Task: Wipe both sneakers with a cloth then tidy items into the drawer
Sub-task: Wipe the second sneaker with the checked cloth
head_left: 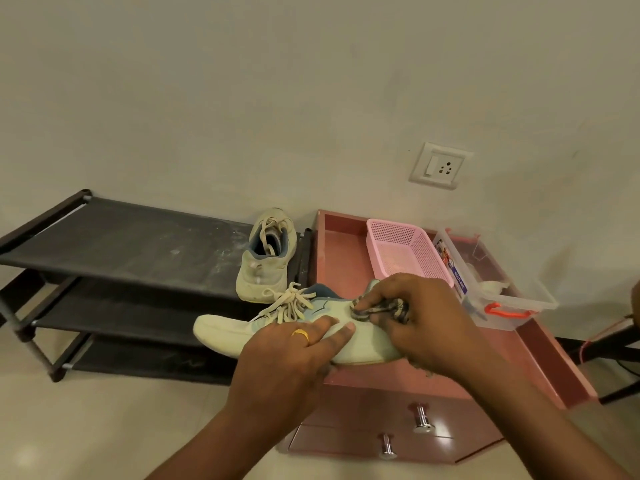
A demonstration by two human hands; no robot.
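Left hand (287, 344): we see fingers laid straight along near sneaker (228, 334).
Right hand (415, 317): grips cloth (381, 310), pressed to its heel side.
Other sneaker (265, 261): shoe rack (121, 237) top shelf, right end.

The only readable print is on a clear plastic box (512, 299) that stands just beyond and to the right of the right hand (419, 320). A paper label (450, 261) shows on the long side wall of the box that faces that hand. At the end of the label closest to the knuckles is a dark blue strip (460, 284) with white capital letters set sideways. They appear to read "MULTI BOX", though the letters are small and soft. The part of the label farther from the hand is a colourful printed picture, its marks too small to make out.
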